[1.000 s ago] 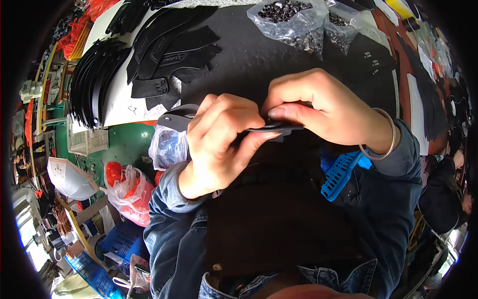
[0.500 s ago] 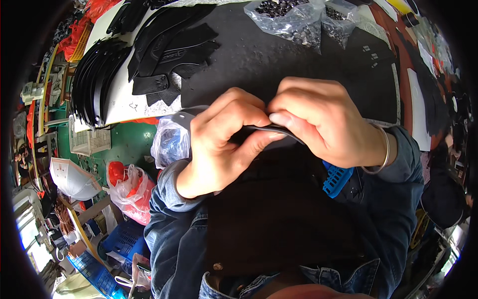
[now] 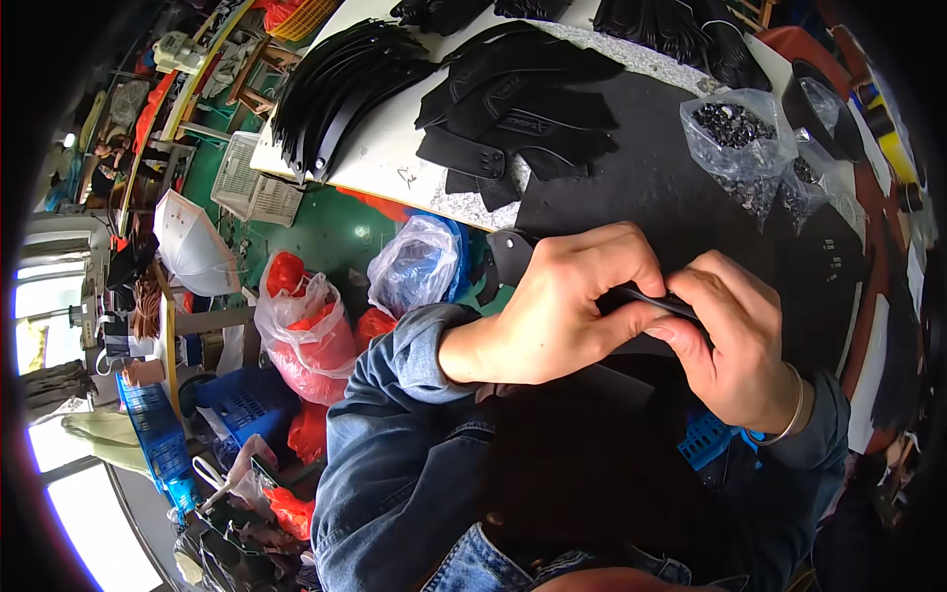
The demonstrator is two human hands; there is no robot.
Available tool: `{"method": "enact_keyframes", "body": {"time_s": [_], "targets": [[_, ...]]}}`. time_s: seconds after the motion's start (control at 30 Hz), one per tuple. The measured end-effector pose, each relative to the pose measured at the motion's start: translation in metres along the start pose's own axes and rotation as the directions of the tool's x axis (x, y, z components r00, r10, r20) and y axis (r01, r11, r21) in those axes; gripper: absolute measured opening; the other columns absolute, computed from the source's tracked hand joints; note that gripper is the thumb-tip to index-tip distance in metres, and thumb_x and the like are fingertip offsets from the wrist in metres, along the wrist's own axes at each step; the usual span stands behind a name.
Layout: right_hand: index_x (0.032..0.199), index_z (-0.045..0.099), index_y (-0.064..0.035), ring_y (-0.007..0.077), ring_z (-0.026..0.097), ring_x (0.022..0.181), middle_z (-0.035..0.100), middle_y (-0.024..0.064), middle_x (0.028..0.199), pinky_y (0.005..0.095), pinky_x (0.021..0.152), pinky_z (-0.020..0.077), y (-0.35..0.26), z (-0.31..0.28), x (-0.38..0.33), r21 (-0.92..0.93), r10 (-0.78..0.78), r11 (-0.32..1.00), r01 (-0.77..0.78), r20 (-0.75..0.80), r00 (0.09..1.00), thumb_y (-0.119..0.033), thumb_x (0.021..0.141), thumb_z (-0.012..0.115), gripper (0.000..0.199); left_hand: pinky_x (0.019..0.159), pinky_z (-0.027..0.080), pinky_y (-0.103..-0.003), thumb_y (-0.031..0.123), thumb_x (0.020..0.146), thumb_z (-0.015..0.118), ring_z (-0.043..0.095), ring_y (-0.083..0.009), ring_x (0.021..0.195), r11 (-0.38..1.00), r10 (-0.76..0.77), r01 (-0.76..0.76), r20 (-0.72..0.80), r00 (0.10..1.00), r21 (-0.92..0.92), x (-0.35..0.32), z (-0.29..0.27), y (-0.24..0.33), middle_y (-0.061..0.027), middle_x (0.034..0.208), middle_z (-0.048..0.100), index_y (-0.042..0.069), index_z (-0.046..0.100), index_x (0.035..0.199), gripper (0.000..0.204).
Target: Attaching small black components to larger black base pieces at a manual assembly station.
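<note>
While my left hand (image 3: 557, 311) pinches a black strap piece (image 3: 512, 256) between thumb and bent forefinger, my right hand (image 3: 732, 321) grips it just beside, thumb and curled fingers closed on the same dark edge. Fingertips of both hands nearly meet; most of the piece is hidden by them. Its rounded end, bearing a small round spot, juts past my left knuckles toward 10 o'clock. The piece is held up in front of me, near the close edge of the table (image 3: 380, 170). Whether any small part sits in the pinch, I cannot tell.

Positions taken from where the fingertips meet: black mat (image 3: 671, 187) toward 12; clear bag (image 3: 703, 153) of small dark pieces at 1, a smaller bag (image 3: 817, 199) beside it at 2; overlapping flat black pieces (image 3: 538, 94) at 11; fanned bundle of black strips (image 3: 340, 84) at 10. A blue plastic basket (image 3: 702, 441) shows partly, between 5 and 6. A thin bracelet (image 3: 794, 403) rings my right wrist.
</note>
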State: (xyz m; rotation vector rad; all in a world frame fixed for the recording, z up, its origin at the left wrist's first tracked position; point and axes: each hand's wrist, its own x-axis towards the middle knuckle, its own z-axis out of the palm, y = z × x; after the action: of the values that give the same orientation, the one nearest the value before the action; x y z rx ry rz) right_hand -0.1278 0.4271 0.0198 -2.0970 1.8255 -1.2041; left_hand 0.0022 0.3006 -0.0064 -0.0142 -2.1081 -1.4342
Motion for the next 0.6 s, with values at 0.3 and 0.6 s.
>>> {"method": "enact_keyframes", "body": {"time_s": [0.3,0.6], "targets": [[0.122,0.046,0.0022,0.0167,0.052,0.083,0.052,0.0122,0.113,0.0274,0.072,0.0419,0.032,-0.028,0.012,0.158,0.223,0.965,-0.208,-0.079,0.972,-0.024,0.081,0.064,0.052,0.058,0.045,-0.033,0.001,0.067,0.071,0.056,-0.0276,0.065,0.394,0.463,-0.149,-0.055,0.885,0.907,0.108,-0.127,0.014,-0.0125,0.074,0.056,0.0,0.055,0.08,0.021],[0.118,0.049,0.0014,0.0153,0.053,0.085,0.05,0.0112,0.114,0.0273,0.077,0.0406,0.04,-0.047,-0.019,0.11,0.376,0.925,-0.364,-0.13,0.918,-0.007,0.076,0.058,0.044,0.063,0.048,-0.04,0.022,0.075,0.068,0.062,-0.0305,0.077,-0.191,0.056,0.08,-0.071,0.996,0.978,0.111,-0.238,-0.124,-0.0099,0.083,0.063,0.009,0.056,0.088,0.022]]}}
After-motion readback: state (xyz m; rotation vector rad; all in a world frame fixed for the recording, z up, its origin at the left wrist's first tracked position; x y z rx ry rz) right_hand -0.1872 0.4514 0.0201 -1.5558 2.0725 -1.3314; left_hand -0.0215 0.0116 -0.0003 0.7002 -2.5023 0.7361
